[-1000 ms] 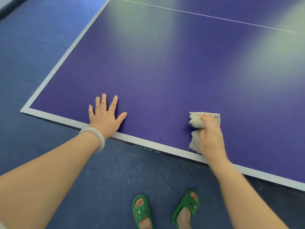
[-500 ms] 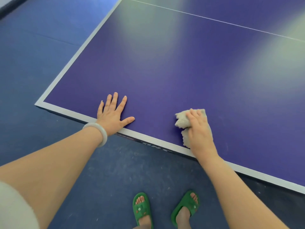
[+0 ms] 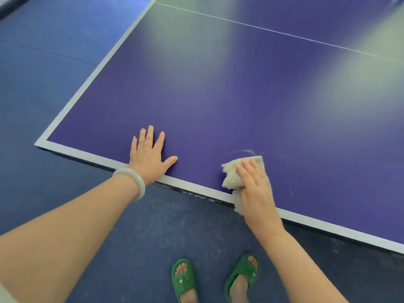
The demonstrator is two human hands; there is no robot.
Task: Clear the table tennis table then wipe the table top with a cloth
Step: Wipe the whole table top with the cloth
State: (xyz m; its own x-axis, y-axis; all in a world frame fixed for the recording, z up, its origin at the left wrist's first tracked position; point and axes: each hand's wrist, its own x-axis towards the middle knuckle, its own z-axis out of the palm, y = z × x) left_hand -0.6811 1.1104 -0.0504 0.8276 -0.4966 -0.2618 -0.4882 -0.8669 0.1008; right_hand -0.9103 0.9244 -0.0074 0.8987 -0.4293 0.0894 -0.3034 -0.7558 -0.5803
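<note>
The purple table tennis table (image 3: 240, 95) with a white border fills most of the view, and nothing lies on its top except the cloth. My left hand (image 3: 148, 156) rests flat on the top near the front left corner, fingers spread. My right hand (image 3: 255, 191) presses a crumpled beige cloth (image 3: 231, 173) onto the top at the near edge, fingers straight over it. Part of the cloth hangs over the white border. The right thumb is hidden.
Faint white streaks (image 3: 247, 152) mark the top just beyond the cloth. A thin white centre line (image 3: 284, 32) crosses the far top. Blue floor (image 3: 43, 84) surrounds the table. My feet in green sandals (image 3: 183, 281) stand close to the near edge.
My right hand has slid the cloth left along the near edge, closer to my left hand. My left hand has stayed flat on the top.
</note>
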